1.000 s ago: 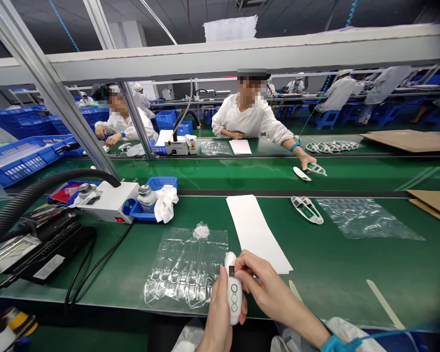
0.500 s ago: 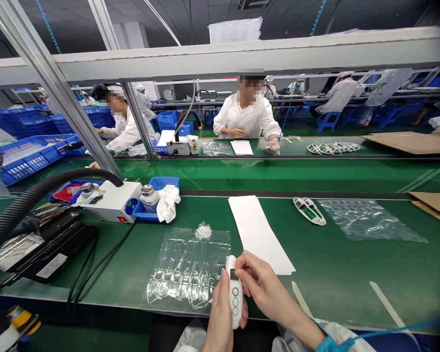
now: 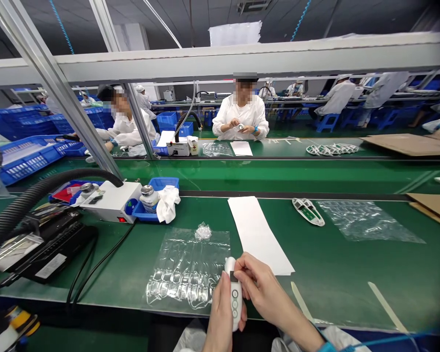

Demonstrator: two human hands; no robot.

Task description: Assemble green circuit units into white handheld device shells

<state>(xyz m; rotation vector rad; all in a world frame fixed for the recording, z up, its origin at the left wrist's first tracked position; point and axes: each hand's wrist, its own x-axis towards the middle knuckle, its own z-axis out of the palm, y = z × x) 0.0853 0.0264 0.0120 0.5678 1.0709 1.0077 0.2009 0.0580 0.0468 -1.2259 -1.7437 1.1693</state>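
A slim white remote control [image 3: 233, 296] with three round buttons and a small dark window stands upright at the near table edge. My left hand [image 3: 219, 318] is wrapped around its lower body. My right hand [image 3: 258, 288] pinches its upper end beside the dark window, fingers closed on it. Just left of the remote lies a clear plastic blister sheet [image 3: 187, 271] with a crumpled bit of film [image 3: 203, 231] on top. A white paper strip [image 3: 258, 234] lies behind my right hand.
An open white shell with a green circuit board [image 3: 308, 211] and a clear plastic sheet [image 3: 366, 222] lie at right. A white device [image 3: 110, 198], blue trays, a bottle [image 3: 148, 196] and a black hose [image 3: 29, 195] stand at left. Workers in white sit across the green conveyor [image 3: 278, 176].
My hands and the remote have barely shifted. The worker opposite pulled an arm back from the conveyor and now holds a small part in both hands; the parts on the belt have moved away right.
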